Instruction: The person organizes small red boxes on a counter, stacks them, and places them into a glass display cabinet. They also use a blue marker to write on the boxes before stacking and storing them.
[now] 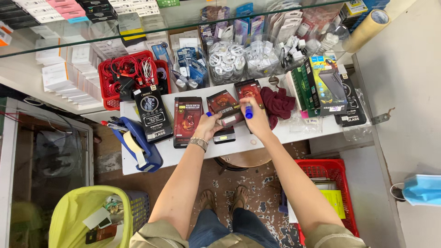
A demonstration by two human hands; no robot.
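Observation:
My left hand, with a metal bracelet at the wrist, holds a flat dark red and black box at its near end on the white shelf. My right hand grips a blue marker upright, its tip over that box. A similar box lies just behind it, partly hidden by my right hand. Another red and black box lies to the left, and a small dark scale-like device sits under my left hand.
A blue tape dispenser sits at the shelf's left end beside a black box. A dark red cloth, green and black boxes, a red basket of cables surround. Below: a red crate, a stool, a yellow-lined bin.

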